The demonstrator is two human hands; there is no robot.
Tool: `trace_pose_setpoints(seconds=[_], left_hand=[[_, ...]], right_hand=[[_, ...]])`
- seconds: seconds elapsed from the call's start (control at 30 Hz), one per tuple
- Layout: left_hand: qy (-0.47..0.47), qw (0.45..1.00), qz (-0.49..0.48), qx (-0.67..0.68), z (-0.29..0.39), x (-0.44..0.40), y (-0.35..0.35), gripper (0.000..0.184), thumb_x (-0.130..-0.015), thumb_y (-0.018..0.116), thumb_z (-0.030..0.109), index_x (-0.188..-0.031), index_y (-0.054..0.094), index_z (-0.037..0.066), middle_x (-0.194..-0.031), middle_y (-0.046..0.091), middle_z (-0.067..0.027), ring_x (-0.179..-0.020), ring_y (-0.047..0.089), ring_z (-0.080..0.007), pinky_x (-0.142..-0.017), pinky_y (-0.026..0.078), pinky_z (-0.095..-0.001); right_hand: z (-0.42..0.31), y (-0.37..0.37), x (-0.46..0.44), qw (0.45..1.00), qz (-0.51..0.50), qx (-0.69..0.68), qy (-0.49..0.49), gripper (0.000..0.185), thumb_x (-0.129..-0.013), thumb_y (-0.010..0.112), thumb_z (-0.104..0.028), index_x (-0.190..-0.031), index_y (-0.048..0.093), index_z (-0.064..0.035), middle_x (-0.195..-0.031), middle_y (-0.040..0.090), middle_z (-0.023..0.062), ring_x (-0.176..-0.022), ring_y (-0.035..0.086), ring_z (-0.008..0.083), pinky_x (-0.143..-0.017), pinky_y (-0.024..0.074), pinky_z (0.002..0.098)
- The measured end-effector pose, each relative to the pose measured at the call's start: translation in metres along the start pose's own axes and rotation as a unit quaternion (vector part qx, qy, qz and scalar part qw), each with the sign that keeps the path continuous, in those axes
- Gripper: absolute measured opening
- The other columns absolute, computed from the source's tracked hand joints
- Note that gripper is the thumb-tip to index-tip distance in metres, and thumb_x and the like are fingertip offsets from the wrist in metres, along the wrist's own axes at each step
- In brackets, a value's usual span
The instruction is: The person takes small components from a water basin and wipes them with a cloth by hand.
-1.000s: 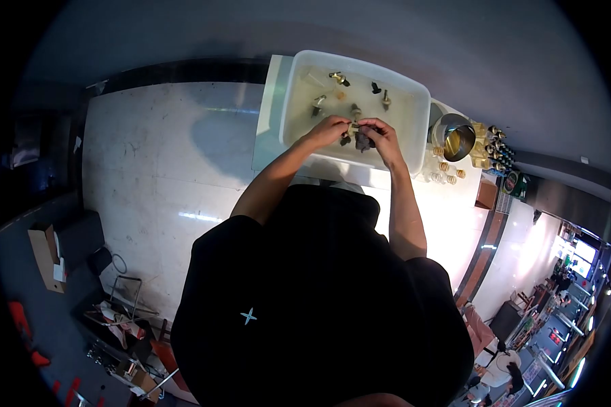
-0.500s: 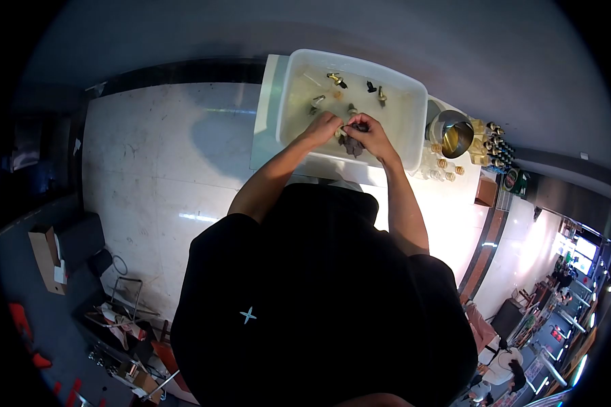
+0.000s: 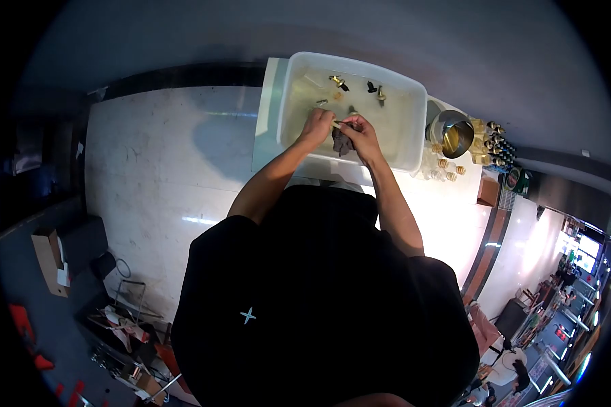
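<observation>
My left hand [image 3: 316, 127] is closed on a small brass-coloured part [image 3: 336, 124] above the front of a white plastic tub [image 3: 419, 129] of cloudy liquid. Close against it, my right hand [image 3: 362, 136] has its fingers pinched on a dark grey cloth [image 3: 343, 142], which hangs below the part. The part is mostly hidden by my fingers. Several brass and black fittings lie in the liquid, among them one at the upper left [image 3: 339, 83], a small black one [image 3: 371, 87] and one near the right [image 3: 381, 96].
Right of the tub stands a round metal bowl [image 3: 453, 133]. Gold rings [image 3: 443, 163] lie in front of it, and rows of brass-and-blue fittings [image 3: 501, 149] stand beyond. A brown box [image 3: 487, 192] sits at the table's right. A cardboard box [image 3: 49, 261] is at far left.
Both hands have moved left, with the cloth and the small part. My left hand now partly covers the fitting at the tub's left. The cloth hangs further left than before.
</observation>
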State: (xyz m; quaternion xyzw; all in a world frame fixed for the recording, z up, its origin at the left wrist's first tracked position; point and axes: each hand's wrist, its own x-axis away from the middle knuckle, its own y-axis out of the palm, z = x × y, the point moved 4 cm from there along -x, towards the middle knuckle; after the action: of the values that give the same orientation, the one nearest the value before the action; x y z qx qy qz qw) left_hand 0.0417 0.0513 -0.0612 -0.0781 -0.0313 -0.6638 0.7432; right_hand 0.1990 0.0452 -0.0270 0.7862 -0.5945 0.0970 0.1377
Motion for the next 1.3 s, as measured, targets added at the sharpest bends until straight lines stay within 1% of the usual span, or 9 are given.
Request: trace_pose_setpoints(seconds=[0.1, 0.2, 0.3, 0.5, 0.7, 0.8, 0.9, 1.13, 1.3], left_hand=[[0.091, 0.99, 0.053, -0.091, -0.007, -0.002, -0.001, 0.039, -0.089, 0.049, 0.029, -0.086, 0.067, -0.005, -0.088, 0.065, -0.0263, -0.084, 0.062, -0.0389, -0.076, 0.046, -0.0453], [-0.043, 0.997, 0.057, 0.003, -0.004, -0.003, -0.006, 0.04, -0.091, 0.047, 0.03, -0.092, 0.068, -0.004, -0.099, 0.065, -0.0277, -0.095, 0.061, -0.0405, -0.082, 0.046, -0.0453], [-0.024, 0.998, 0.051, 0.005, -0.02, -0.011, -0.005, 0.042, -0.092, 0.046, 0.031, -0.084, 0.066, -0.004, -0.084, 0.064, -0.0208, -0.078, 0.061, -0.0339, -0.072, 0.045, -0.0428], [-0.162, 0.975, -0.058, 0.142, -0.031, -0.015, 0.001, 0.039, -0.096, 0.045, 0.03, -0.071, 0.056, 0.003, -0.065, 0.049, -0.0013, -0.055, 0.043, -0.0134, -0.052, 0.033, -0.0326], [-0.166, 0.952, -0.132, 0.221, -0.029, -0.013, 0.022, 0.02, -0.104, 0.05, 0.022, -0.098, 0.057, 0.005, -0.078, 0.054, 0.0001, -0.062, 0.047, -0.0091, -0.053, 0.037, -0.0265], [-0.031, 0.974, -0.161, 0.157, -0.032, -0.013, 0.031, 0.013, -0.105, 0.051, 0.02, -0.102, 0.056, 0.009, -0.077, 0.052, 0.0016, -0.059, 0.046, -0.0074, -0.051, 0.038, -0.0241], [-0.091, 0.967, -0.19, 0.142, -0.03, -0.01, 0.028, 0.013, -0.104, 0.053, 0.02, -0.105, 0.057, 0.008, -0.083, 0.055, 0.0012, -0.063, 0.051, -0.0071, -0.054, 0.041, -0.0244], [-0.062, 0.975, -0.181, 0.117, -0.017, -0.005, 0.022, 0.021, -0.102, 0.057, 0.021, -0.115, 0.06, 0.005, -0.095, 0.069, -0.0031, -0.066, 0.057, -0.0073, -0.058, 0.046, -0.0235], [0.0, 0.99, -0.14, 0.022, -0.019, -0.004, 0.023, 0.027, -0.098, 0.063, 0.018, -0.12, 0.063, 0.001, -0.092, 0.071, -0.0043, -0.071, 0.062, -0.0087, -0.064, 0.052, -0.0257]], right_hand=[[-0.005, -0.001, 0.001, 0.996, -0.017, 0.087, 0.031, 0.016, -0.088, 0.074, -0.008, -0.099, 0.063, -0.006, -0.088, 0.065, 0.0003, -0.078, 0.059, 0.0078, -0.071, 0.0487, 0.0244], [0.004, -0.005, -0.002, 0.989, -0.034, 0.136, -0.041, 0.019, -0.084, 0.077, -0.007, -0.097, 0.063, -0.0057, -0.086, 0.066, 0.0001, -0.078, 0.06, 0.0083, -0.071, 0.049, 0.0244], [0.008, -0.009, 0.0, 0.992, 0.009, 0.126, 0.001, 0.018, -0.082, 0.075, -0.006, -0.096, 0.064, -0.0056, -0.084, 0.066, 0.0014, -0.074, 0.061, 0.0103, -0.069, 0.0498, 0.026], [0.001, -0.008, 0.009, 0.995, 0.083, 0.03, 0.038, 0.017, -0.084, 0.072, -0.005, -0.098, 0.064, -0.0049, -0.084, 0.066, 0.0022, -0.072, 0.06, 0.0101, -0.065, 0.0481, 0.0247], [-0.001, -0.013, 0.004, 0.985, 0.167, -0.044, -0.021, 0.017, -0.085, 0.073, -0.005, -0.099, 0.063, -0.0039, -0.085, 0.066, 0.0019, -0.073, 0.059, 0.0088, -0.066, 0.0467, 0.0227], [-0.005, -0.01, 0.002, 0.983, 0.171, -0.02, -0.062, 0.018, -0.085, 0.074, -0.005, -0.1, 0.063, -0.0036, -0.086, 0.066, 0.0029, -0.074, 0.06, 0.0095, -0.066, 0.0468, 0.023], [0.003, -0.014, -0.001, 0.979, 0.194, -0.021, -0.05, 0.019, -0.085, 0.074, -0.005, -0.1, 0.062, -0.0034, -0.087, 0.067, 0.004, -0.075, 0.061, 0.0104, -0.065, 0.047, 0.0236], [0.025, -0.03, 0.002, 0.974, 0.223, -0.026, 0.027, 0.023, -0.084, 0.074, -0.004, -0.102, 0.06, -0.0025, -0.088, 0.068, 0.006, -0.073, 0.061, 0.0121, -0.064, 0.0476, 0.0251], [-0.001, -0.021, 0.01, 0.962, 0.243, 0.027, -0.118, 0.035, -0.084, 0.073, -0.002, -0.117, 0.062, -0.0027, -0.088, 0.069, 0.0053, -0.077, 0.064, 0.0129, -0.07, 0.0515, 0.025]])
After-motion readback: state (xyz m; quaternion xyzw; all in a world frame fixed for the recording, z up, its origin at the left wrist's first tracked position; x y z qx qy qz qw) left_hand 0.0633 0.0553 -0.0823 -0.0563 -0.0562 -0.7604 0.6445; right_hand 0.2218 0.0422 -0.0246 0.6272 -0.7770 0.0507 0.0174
